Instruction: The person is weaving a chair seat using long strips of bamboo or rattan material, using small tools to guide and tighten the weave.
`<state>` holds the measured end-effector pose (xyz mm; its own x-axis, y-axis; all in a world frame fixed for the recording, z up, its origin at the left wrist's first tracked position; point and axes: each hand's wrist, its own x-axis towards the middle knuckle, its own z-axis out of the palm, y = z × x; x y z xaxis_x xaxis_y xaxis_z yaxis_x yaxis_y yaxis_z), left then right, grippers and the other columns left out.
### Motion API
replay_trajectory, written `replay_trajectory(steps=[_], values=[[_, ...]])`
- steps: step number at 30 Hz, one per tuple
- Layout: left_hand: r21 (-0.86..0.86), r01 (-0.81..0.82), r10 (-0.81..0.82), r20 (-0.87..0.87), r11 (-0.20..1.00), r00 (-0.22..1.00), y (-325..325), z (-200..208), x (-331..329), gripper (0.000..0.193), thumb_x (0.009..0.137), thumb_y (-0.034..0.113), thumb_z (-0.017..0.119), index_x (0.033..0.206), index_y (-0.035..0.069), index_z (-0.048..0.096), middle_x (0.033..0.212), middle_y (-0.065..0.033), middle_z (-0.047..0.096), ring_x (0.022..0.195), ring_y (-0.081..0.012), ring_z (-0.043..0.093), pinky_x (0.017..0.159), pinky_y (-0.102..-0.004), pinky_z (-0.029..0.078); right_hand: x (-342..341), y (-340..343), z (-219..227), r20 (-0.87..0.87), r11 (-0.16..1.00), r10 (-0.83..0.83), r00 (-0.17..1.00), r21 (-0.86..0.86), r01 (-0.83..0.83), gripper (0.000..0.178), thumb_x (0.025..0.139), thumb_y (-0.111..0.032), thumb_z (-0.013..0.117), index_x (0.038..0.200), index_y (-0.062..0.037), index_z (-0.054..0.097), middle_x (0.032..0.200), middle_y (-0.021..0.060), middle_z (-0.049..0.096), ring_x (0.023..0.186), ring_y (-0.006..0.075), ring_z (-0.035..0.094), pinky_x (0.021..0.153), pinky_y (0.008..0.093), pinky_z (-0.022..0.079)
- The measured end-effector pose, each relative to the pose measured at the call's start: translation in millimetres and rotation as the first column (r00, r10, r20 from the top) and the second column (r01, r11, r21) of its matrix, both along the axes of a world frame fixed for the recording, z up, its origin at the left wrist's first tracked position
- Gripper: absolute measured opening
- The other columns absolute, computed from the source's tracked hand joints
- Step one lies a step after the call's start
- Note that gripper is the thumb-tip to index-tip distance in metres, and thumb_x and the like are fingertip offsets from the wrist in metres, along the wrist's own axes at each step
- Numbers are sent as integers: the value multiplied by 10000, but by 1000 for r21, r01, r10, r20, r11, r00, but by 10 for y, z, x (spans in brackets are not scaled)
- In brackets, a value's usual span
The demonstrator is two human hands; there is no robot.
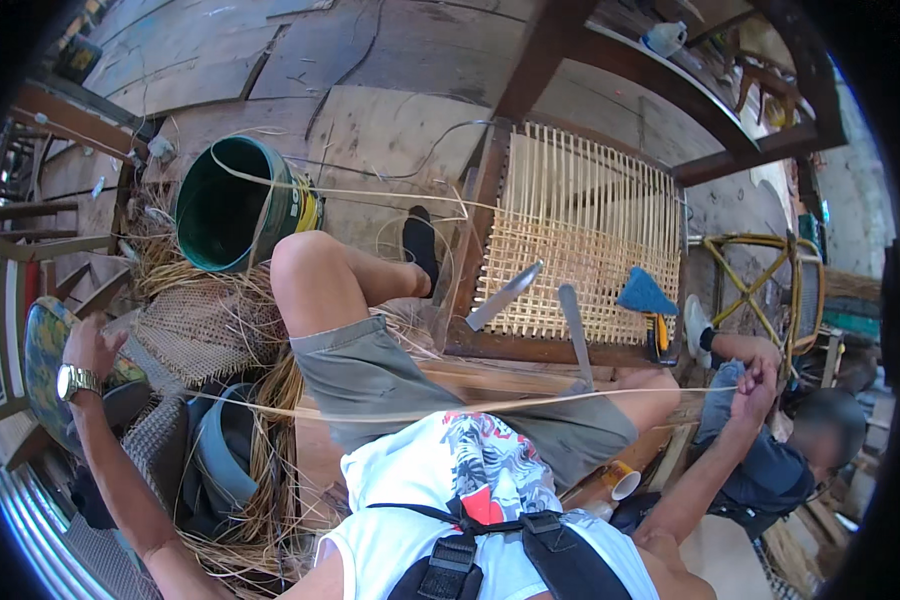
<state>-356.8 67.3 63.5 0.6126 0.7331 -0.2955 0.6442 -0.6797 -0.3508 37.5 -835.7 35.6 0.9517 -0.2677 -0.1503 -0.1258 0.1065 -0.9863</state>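
Observation:
A long, pale cane strand (420,415) stretches across my lap from one side to the other. My right hand (755,388), out to the right, is closed with the strand's right end in its fingers. Far to the left, my left hand (92,347) has curled fingers, and the strand runs toward it; its grip is hard to make out. Before me lies a dark wooden chair frame with a partly woven cane seat (570,250). On that seat rest a metal blade (506,297), a long flat metal tool (575,330), a blue wedge-shaped piece (647,293) and an orange-and-black handle (657,335).
A green bucket (230,205) stands front left, with a strand passing from it to the seat. Loose cane (275,460) and a blue-grey basin (225,445) lie at my left. Another person (770,480) sits close on the right, near a yellow cup (622,482) and a bamboo-coloured stool (750,285).

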Motion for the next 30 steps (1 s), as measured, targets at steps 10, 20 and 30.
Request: replay_trajectory(steps=[10, 20, 30], values=[[-740, 595, -661, 279, 314, 697, -2384, -1757, 2943, 317, 868, 229, 579, 1130, 59, 632, 995, -127, 683, 1010, -307, 656, 769, -446, 539, -279, 1144, -37, -213, 986, 85, 973, -126, -114, 112, 977, -168, 587, 1049, -87, 614, 738, -16, 542, 508, 52, 417, 434, 193, 317], [-363, 290, 456, -553, -885, 697, -3200, -3059, 3215, 347, 965, 451, 596, 974, 107, 644, 876, 1, 671, 716, -131, 620, 677, -273, 518, -848, 1736, 21, -227, 963, 204, 952, -128, -237, 111, 993, -117, 556, 1067, -50, 605, 726, -11, 541, 521, 30, 421, 449, 173, 325], [-436, 564, 690, -614, -701, 383, -3270, -2933, 3270, 116, 953, 178, 656, 1020, 84, 644, 857, -3, 682, 745, -99, 653, 685, -231, 545, -746, 1924, 103, -188, 929, 287, 939, -185, -321, 118, 1004, -107, 531, 1063, -34, 603, 720, -27, 502, 554, 19, 399, 492, 162, 314]])
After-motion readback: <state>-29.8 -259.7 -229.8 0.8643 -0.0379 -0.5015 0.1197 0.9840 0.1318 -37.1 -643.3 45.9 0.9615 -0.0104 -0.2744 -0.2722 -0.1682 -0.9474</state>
